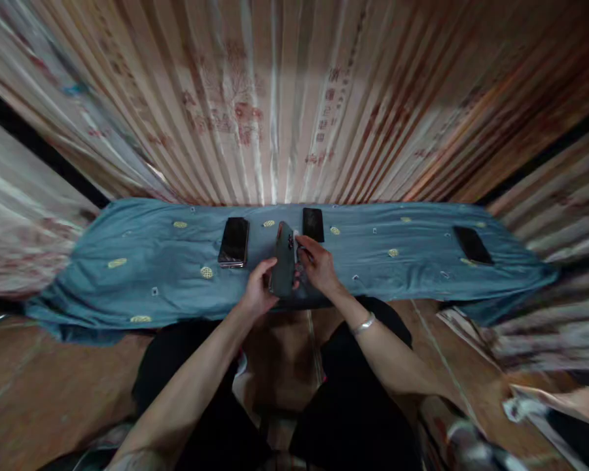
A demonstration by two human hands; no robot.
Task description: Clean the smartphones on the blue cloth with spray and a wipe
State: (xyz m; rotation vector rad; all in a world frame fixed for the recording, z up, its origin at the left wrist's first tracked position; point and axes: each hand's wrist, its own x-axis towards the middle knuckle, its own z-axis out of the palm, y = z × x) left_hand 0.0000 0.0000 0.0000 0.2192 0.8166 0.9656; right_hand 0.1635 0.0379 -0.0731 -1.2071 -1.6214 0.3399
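My left hand (258, 289) grips a phone (283, 269) from its left side, holding it tilted over the cloth with its dark grey-green back and camera lenses showing. Close to the phone's right edge, by the lenses, my right hand (319, 265) is closed with thumb and finger pinched. A small pale bit shows at those fingertips, too small to name. To the left lies a stack of black phones (234, 241). Just behind my right hand is another dark phone (313, 224), lying flat.
A blue cloth with yellow pineapple prints (167, 261) covers the long, low table. One more dark phone (472, 245) rests near its right end. Patterned curtains (275, 104) hang behind and at both sides. Another person's arm (582, 402) shows at the lower right.
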